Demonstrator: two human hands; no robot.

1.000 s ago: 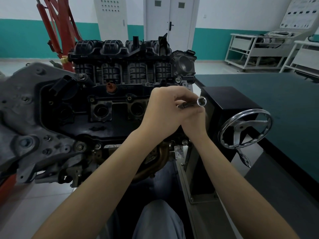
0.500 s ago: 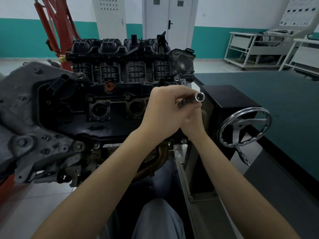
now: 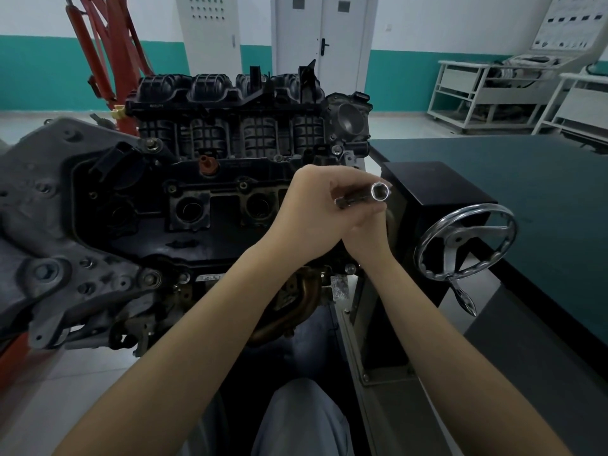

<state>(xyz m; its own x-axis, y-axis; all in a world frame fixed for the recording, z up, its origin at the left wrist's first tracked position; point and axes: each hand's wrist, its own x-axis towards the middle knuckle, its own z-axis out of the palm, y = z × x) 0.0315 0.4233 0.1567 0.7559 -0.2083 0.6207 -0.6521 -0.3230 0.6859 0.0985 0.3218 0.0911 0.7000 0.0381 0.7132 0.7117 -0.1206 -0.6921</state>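
The left hand (image 3: 309,212) clenches a socket wrench (image 3: 362,196) over the near right end of the engine (image 3: 138,232), its open socket pointing right. The right hand (image 3: 368,233) sits underneath, its grip hidden. The socket is on no bolt yet, so the turning likely lies ahead.

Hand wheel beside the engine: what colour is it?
Shiny silver chrome. The hand wheel shows best in the head view, right of the hands.
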